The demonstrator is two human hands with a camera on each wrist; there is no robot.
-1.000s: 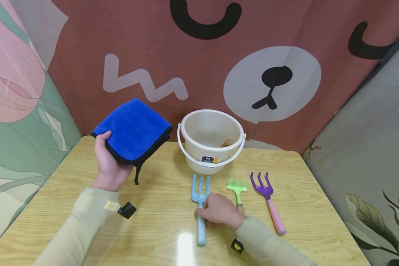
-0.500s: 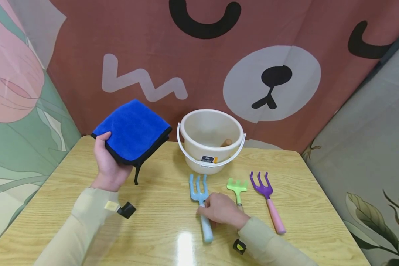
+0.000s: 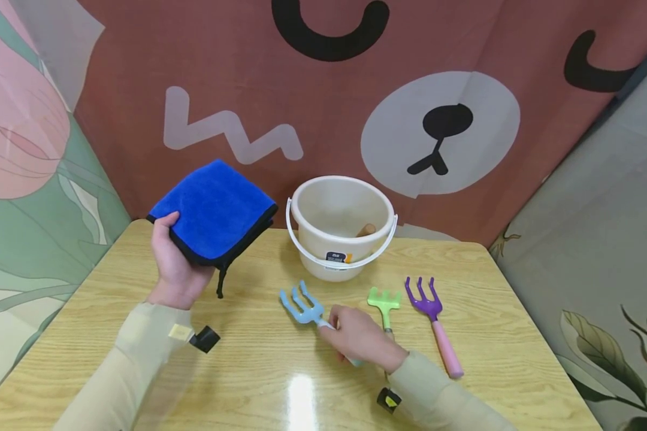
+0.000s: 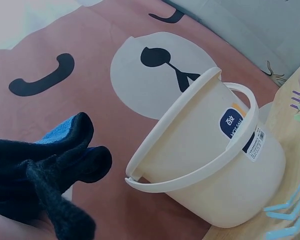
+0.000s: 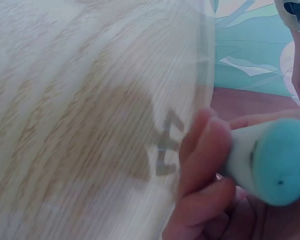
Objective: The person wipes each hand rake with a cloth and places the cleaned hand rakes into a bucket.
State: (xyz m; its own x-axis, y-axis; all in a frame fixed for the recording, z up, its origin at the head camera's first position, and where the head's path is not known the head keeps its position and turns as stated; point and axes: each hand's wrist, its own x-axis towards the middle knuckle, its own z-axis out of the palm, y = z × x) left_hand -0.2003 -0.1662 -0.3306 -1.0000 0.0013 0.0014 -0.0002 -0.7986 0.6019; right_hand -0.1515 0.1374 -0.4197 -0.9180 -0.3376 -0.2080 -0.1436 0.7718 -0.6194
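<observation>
My left hand (image 3: 179, 269) grips a folded blue towel with black edging (image 3: 218, 212), thumb on top, raised at the left of the table. In the left wrist view the towel's dark folds (image 4: 65, 155) fill the lower left. The right hand (image 3: 358, 336) holds a light blue hand fork (image 3: 306, 308) by its handle, its tines pointing up and left. From the right wrist view, the fingers (image 5: 202, 165) curl round the pale handle with its teal end (image 5: 282, 162). A green hand rake (image 3: 385, 305) lies just right of that hand, its handle partly hidden by the arm.
A cream bucket (image 3: 336, 257) with a white handle stands at the table's back, a brown wooden end (image 3: 366, 230) showing inside it. To the right lies a purple hand fork with a pink handle (image 3: 437, 326). Printed fabric (image 3: 237, 60) hangs behind the wooden table (image 3: 248, 371).
The right hand has turned the light blue fork, its tines swinging from pointing straight away to the left and its handle end to the right. The left hand and towel stay nearly still.
</observation>
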